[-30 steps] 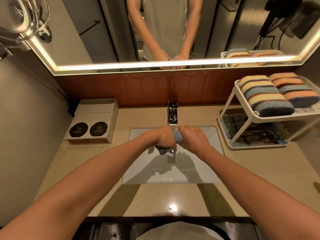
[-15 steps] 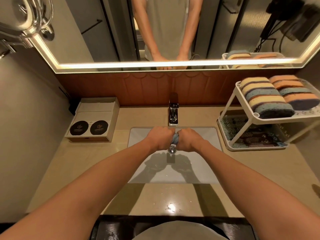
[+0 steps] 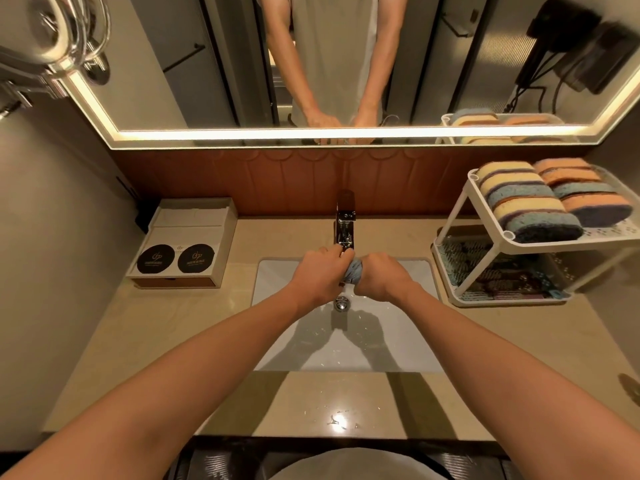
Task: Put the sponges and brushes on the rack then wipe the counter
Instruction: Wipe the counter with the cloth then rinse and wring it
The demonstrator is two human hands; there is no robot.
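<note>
My left hand [image 3: 320,271] and my right hand [image 3: 379,277] both grip a bunched blue-grey cloth [image 3: 354,271] between them, held over the white sink [image 3: 408,341] just below the chrome tap [image 3: 345,225]. Only a small twist of cloth shows between the fists. Several yellow, orange and blue sponges [image 3: 530,199] lie in rows on the top shelf of the white two-tier rack [image 3: 450,216] at the right of the counter. Dark brushes [image 3: 498,275] lie on the rack's bottom shelf.
A beige box with two black round discs [image 3: 180,244] stands on the counter at the left. Water drops glisten on the counter's front edge [image 3: 339,419]. A lit mirror [image 3: 346,64] runs along the wall. The drain plug [image 3: 342,303] sits below my hands.
My hands have moved slightly away from me toward the tap, still wringing the cloth. The loose end that hung below my left hand a second ago is now tucked into my fists.
</note>
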